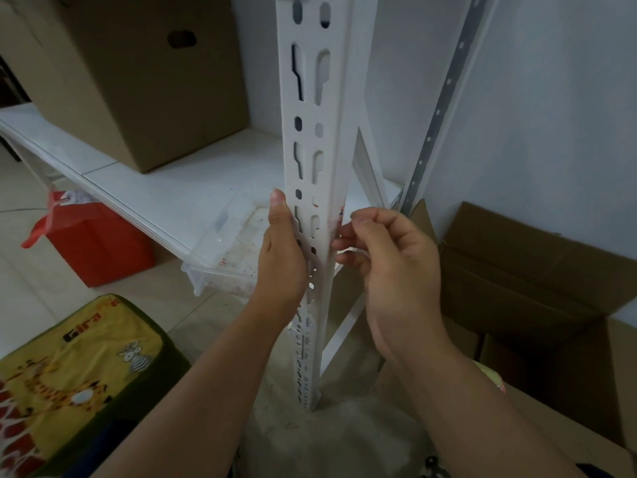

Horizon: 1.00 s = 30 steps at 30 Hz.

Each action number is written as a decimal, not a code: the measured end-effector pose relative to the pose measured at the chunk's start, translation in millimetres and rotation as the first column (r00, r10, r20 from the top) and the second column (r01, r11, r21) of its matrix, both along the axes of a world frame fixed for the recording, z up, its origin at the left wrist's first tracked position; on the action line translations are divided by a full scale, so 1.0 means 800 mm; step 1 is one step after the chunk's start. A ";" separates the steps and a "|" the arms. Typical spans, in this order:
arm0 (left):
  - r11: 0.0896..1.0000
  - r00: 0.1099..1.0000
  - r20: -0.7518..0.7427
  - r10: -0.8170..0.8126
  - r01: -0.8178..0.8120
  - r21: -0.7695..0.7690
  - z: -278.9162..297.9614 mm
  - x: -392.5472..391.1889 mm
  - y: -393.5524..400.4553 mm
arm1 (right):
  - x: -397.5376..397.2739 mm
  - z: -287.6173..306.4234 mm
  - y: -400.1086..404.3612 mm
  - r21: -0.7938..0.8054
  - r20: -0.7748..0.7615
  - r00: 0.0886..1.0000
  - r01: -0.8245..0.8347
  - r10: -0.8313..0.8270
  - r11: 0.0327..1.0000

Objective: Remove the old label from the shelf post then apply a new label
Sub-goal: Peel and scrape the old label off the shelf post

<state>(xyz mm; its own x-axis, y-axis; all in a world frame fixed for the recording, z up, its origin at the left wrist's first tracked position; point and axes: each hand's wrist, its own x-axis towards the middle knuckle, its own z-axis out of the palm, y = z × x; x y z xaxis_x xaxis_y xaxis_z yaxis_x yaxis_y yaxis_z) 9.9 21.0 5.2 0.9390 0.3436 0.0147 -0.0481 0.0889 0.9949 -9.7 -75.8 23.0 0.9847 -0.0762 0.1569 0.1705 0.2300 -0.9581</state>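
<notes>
1. Two bare hands meet at the white slotted shelf post, which stands upright in the middle of the view.
2. Against the post's left edge, the left hand lies with its thumb straight up along the metal and the palm pressed to it; its other fingers are hidden behind the post, so whether they curl round it cannot be told.
3. On the post's right face, the right hand has its fingers curled, the tips picking at the old label, a small scrap with red marks just beside the corner edge.
4. Left of the post, a clear plastic tray sits on the white shelf board, with a cardboard box farther back.
5. Right of the post, an open carton rests on the floor.
</notes>
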 end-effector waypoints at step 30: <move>0.998 0.993 0.105 -0.044 0.047 -0.033 -0.010 0.004 0.003 | 0.024 -0.005 -0.015 -0.034 -0.038 0.956 -0.291 0.290 0.956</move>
<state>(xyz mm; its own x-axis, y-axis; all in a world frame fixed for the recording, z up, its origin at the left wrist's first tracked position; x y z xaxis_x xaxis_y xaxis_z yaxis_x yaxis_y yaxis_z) 13.0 23.4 -2.6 0.9477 0.3025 0.1020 -0.1466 0.1285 0.9808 9.8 -87.7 19.0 0.9680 0.2195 0.1218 0.0707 0.2272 -0.9713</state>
